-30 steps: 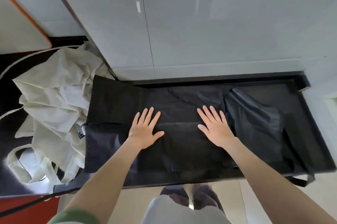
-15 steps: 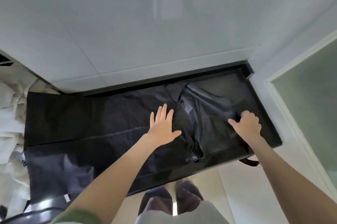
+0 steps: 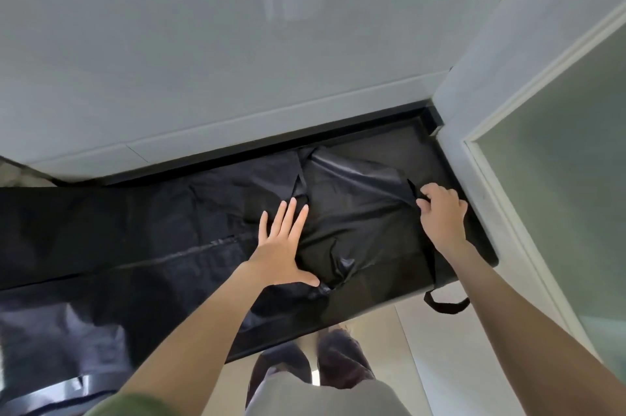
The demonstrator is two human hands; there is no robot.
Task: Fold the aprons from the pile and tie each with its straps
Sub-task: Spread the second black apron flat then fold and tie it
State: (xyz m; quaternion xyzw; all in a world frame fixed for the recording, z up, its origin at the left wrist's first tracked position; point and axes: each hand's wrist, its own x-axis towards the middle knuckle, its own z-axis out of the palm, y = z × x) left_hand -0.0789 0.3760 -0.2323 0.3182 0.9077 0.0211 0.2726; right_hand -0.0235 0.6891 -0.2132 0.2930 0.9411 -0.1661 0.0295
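Note:
A black apron [image 3: 176, 222] lies spread along the black counter [image 3: 474, 246], with its right part bunched into shiny folds [image 3: 355, 198]. My left hand [image 3: 283, 242] rests flat on the apron near its middle, fingers apart, pressing the cloth down. My right hand [image 3: 440, 212] is at the right end, fingers pinched on the apron's raised edge. A black strap loop [image 3: 447, 305] hangs over the counter's front edge below my right wrist.
A pale wall [image 3: 237, 59] runs right behind the counter. A white door frame with frosted glass [image 3: 559, 195] closes off the right side. My feet [image 3: 325, 361] stand on the light floor below the counter's front edge.
My view has swung right, so the pale apron pile has left the frame. My right hand slid to the apron's right end and closed on its edge; my left hand moved right.

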